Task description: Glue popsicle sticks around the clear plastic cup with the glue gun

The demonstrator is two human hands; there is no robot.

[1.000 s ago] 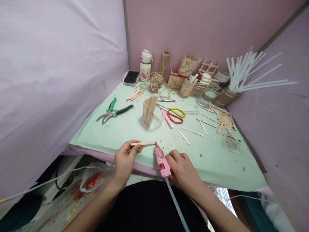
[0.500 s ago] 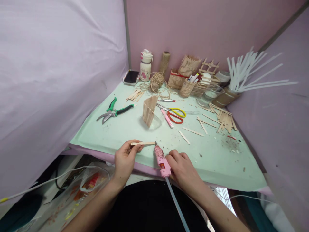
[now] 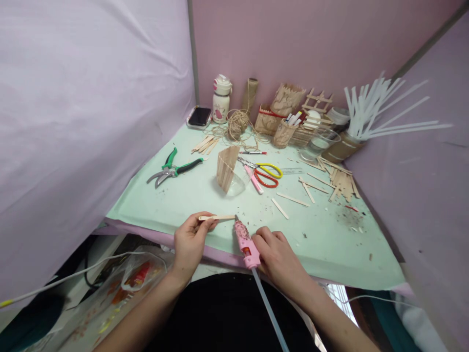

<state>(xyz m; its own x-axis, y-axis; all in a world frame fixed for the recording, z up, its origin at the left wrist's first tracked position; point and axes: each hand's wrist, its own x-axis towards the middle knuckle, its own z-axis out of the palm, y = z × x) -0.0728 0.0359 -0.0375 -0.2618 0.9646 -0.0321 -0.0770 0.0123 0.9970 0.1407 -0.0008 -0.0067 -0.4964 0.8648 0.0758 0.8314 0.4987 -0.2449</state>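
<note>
Near the table's front edge, my left hand (image 3: pixel 191 242) pinches a wooden craft stick (image 3: pixel 223 217) by its left end, holding it about level. My right hand (image 3: pixel 276 254) is wrapped round the handle of a pink glue gun (image 3: pixel 246 240), whose nozzle meets the stick's right end or lies just beside it. From the back of the gun a long translucent glue stick (image 3: pixel 270 310) runs down over my lap. Beyond my hands stands a clear plastic cup (image 3: pixel 237 186) with a panel of joined wooden sticks (image 3: pixel 227 168) upright on its left side.
Green-handled pruning shears (image 3: pixel 172 168) lie at left; scissors (image 3: pixel 269 176) and a pink cutter (image 3: pixel 254 180) lie right of the cup. Loose craft sticks (image 3: pixel 342 183) pile up at right. A bottle (image 3: pixel 221 100), twine ball (image 3: pixel 238 123) and pot of glue sticks (image 3: pixel 344 146) line the back.
Almost nothing differs. The glue gun has tilted or shifted very slightly, while the craft stick and both hands keep their places.
</note>
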